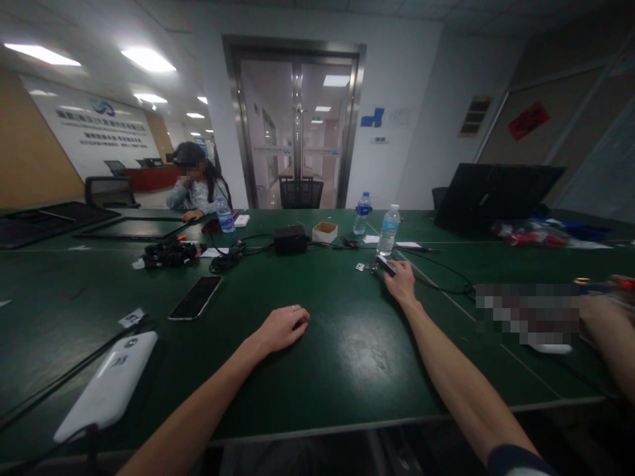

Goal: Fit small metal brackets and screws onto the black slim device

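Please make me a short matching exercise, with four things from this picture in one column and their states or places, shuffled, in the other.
Column one:
1. Right hand
2. Left hand
3. Phone
4. Small open box

Column two:
a. Lies flat with its dark screen facing up
b. Sits beside a black boxy device, farther across the table than the phone
c. Grips a small black object near a clear bottle
d. Rests on the green table with its fingers curled

Right pairs: 1-c, 2-d, 3-a, 4-b.
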A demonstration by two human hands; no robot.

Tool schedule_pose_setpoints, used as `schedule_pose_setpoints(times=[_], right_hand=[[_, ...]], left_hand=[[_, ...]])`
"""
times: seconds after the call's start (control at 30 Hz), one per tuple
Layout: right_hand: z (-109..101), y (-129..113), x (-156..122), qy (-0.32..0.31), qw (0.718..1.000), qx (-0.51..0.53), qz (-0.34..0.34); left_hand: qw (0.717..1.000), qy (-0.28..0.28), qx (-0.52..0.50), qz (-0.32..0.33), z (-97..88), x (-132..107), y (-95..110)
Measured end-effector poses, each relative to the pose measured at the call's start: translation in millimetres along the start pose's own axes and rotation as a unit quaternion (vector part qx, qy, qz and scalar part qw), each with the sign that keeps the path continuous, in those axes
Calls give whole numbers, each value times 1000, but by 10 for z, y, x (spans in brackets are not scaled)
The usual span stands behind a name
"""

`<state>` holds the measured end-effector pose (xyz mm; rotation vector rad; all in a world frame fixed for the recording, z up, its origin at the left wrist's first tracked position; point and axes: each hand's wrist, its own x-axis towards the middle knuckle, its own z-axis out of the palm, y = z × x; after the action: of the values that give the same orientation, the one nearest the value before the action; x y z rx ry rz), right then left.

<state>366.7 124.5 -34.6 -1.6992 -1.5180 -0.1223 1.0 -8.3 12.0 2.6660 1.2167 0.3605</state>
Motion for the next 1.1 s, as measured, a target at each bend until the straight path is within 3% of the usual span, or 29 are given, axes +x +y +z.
schedule_pose_setpoints(times=[0.13,0.23,0.37,0.5,0.67,0.8,0.9,0.97,1.1], right_hand=[[-24,-84,-18,-3,999,34,-5],[-34,-287,-114,-38,994,75,-66],[-37,-839,-477,-123,967,149,-165],[-28,-1455,-999,-187,947,187,-183],[-82,-1787,-1395,-258,933,161,-192],[-171,-1753,-1331,-327,902,190,-211],[-152,-1587,-1101,-246,933,162,-207],[-82,-1366,-896,-179,963,84,-185],[89,-706,-467,-108,988,-92,-54]], left_hand=[[1000,3,1,-3,6,-3,-9],[1000,20,5,-20,4,-2,-9],[994,61,8,-87,20,11,-23],[981,115,27,-154,80,35,-90],[980,101,27,-168,87,27,-145],[988,80,-40,-127,18,-7,-100],[990,69,-90,-89,-23,-29,-49],[989,56,-114,-70,-38,-40,-19],[989,41,-141,-32,-41,-51,15]])
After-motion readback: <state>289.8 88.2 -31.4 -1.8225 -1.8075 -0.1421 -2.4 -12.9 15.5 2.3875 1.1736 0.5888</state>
